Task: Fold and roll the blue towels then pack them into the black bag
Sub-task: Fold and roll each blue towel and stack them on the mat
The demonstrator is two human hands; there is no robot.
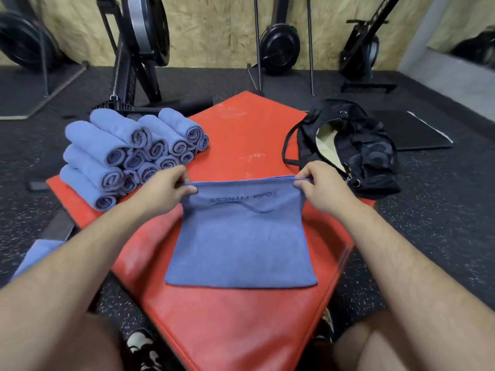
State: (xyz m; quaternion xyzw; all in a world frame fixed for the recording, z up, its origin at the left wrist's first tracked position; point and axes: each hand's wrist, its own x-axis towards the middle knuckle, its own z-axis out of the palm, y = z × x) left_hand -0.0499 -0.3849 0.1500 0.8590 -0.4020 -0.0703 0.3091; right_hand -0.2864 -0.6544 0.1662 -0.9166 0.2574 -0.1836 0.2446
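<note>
- My left hand [163, 191] and right hand [318, 187] each pinch a far corner of the flat blue cloth towel [241, 245] on the red padded mat [241, 135].
- There is open mat beyond its far edge, with the black fabric bag [375, 156] to the right.
- "FITNESS" reads upside down.

Chipboard wall [214, 28], speckled black rubber floor [442, 183], rowing machines [280, 46], red mat [241, 330]

I pinch the far corners of a blue towel [241, 245] with my left hand [163, 191] and right hand [318, 186] on the red mat [241, 330], rolled towels [128, 153] stacked left, black bag [356, 148] right.
</note>
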